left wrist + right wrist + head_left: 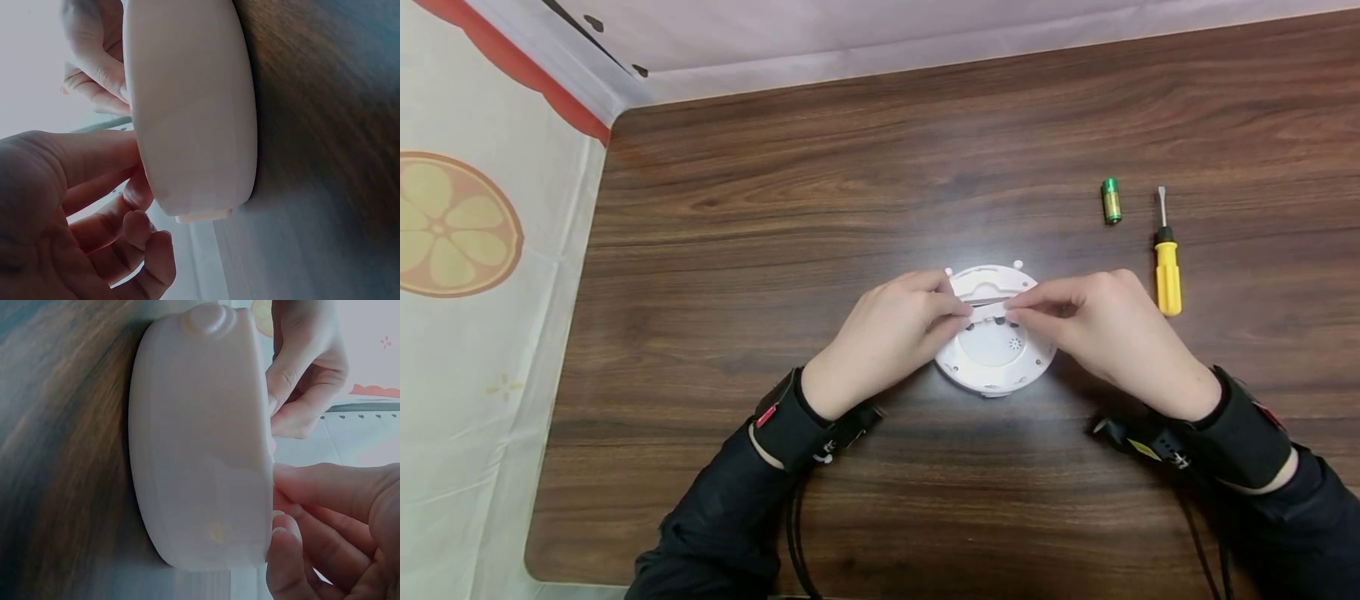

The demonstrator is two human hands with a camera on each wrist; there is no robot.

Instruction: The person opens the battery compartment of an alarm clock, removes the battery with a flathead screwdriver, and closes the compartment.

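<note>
A round white device (992, 364) lies flat on the wooden table (880, 167), its back side up. A narrow white cover strip (988, 313) lies across its back. My left hand (957, 312) pinches the strip's left end and my right hand (1017, 307) pinches its right end. The left wrist view shows the device's rim (194, 112) from the side, with the left hand (94, 206) curled beside it. The right wrist view shows the same rim (200, 444) with the right hand's fingers (325, 494) at its top edge and the left hand (306, 369) beyond.
A green battery (1111, 201) lies on the table to the back right. Beside it lies a yellow-handled screwdriver (1167, 267), close to my right hand. A patterned cloth (467, 250) hangs along the table's left edge.
</note>
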